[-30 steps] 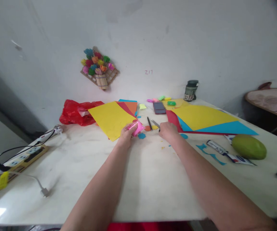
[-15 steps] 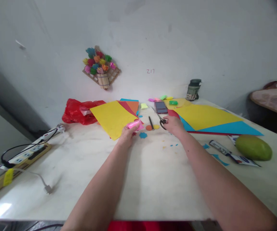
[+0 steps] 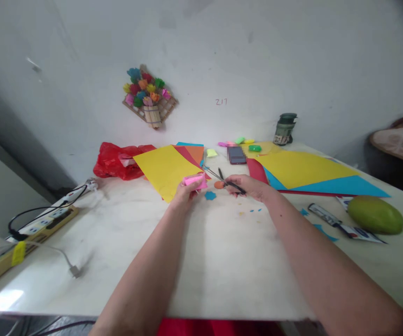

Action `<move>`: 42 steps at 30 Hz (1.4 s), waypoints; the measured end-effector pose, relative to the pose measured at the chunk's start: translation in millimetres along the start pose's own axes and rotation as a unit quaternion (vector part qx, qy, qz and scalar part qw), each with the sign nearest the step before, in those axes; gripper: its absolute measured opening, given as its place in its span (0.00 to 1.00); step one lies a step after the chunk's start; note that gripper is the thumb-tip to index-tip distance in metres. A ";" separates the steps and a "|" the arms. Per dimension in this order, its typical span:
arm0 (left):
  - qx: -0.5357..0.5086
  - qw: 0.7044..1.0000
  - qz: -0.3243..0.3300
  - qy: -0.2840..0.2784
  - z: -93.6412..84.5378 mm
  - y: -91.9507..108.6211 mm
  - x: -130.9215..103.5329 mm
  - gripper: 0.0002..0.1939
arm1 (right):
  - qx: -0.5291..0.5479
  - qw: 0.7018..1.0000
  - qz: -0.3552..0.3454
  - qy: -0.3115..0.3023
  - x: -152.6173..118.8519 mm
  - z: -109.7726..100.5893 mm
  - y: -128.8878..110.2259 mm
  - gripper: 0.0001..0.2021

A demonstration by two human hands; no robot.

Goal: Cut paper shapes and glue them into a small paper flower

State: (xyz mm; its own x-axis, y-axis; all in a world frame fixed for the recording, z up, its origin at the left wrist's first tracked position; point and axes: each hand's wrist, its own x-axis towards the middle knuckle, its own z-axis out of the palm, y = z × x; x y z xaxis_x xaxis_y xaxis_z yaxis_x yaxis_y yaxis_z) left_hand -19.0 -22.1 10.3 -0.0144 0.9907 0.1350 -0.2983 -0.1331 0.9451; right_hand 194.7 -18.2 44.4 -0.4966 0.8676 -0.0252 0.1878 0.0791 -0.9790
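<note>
In my left hand [image 3: 184,193] is a small bright pink packet [image 3: 197,181], pinched between thumb and fingers over the table. My right hand [image 3: 245,184] is closed around the black handles of a pair of scissors [image 3: 212,173], whose blades point left toward the packet without touching it. On the table just below lies a blue paper flower cutout [image 3: 210,196]. An orange paper circle [image 3: 218,185] and a black pen [image 3: 221,173] lie between my hands, the pen partly hidden by the scissors and right hand.
Yellow sheets [image 3: 168,170] lie left, with more coloured paper [image 3: 302,168] right. A phone [image 3: 236,155], a red plastic bag [image 3: 117,161] and a bottle [image 3: 285,129] are at the back. A green mango [image 3: 375,215] and glue tubes [image 3: 323,214] lie right; a power strip [image 3: 43,224] is left.
My right hand has lifted the scissors and brought them toward the left, with the blades now across the pen. The left hand keeps hold of the pink packet.
</note>
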 end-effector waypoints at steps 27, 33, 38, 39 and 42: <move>0.020 0.995 -0.066 -0.069 -1.2 4.2 -3.7 0.18 | -0.064 0.995 0.000 -0.074 5.7 -2.3 8.3 0.12; 0.018 0.993 -0.066 -0.092 -1.4 4.6 -3.5 0.17 | -0.117 0.989 -0.010 -0.091 5.4 -1.7 4.9 0.16; 0.020 0.993 -0.063 -0.099 -1.5 5.8 -4.5 0.16 | -0.127 0.989 -0.011 -0.081 4.0 -2.6 3.2 0.16; 0.020 0.993 -0.064 -0.101 -1.6 6.3 -4.7 0.16 | -0.132 0.988 -0.007 -0.076 4.2 -3.2 3.4 0.17; 0.023 0.992 -0.070 -0.105 -1.5 8.2 -5.6 0.15 | -0.145 0.987 0.005 -0.064 4.9 -5.0 4.1 0.18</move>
State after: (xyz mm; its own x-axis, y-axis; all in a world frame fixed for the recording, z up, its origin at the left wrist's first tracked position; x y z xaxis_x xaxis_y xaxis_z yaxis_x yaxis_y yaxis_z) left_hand -22.8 -28.6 16.8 0.2249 0.9728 0.0550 -0.2390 0.0004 0.9710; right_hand 197.3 -11.1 41.3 -0.5932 0.8013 -0.0783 0.4192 0.2243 -0.8798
